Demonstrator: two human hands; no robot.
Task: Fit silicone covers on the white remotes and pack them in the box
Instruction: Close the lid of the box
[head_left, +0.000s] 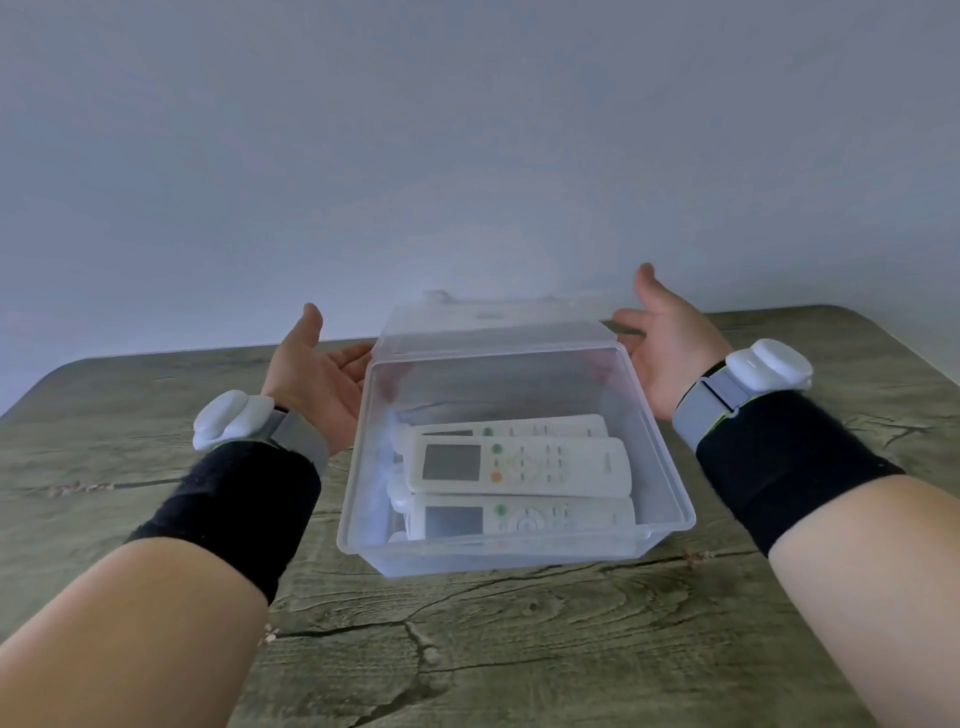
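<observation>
At the centre of the table (519, 649), the clear box (509, 558) holds three white remotes (519, 465) lying flat and overlapping, while beyond them the left hand (317, 379) and right hand (670, 343), both spread with palms inward, flank its far corners, straight fingers at the ends of the raised lid (488, 327).

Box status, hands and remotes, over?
Hands open: left hand, right hand flank raised lid. Three remotes visible inside clear box. Nothing seen blocking lid.
</observation>
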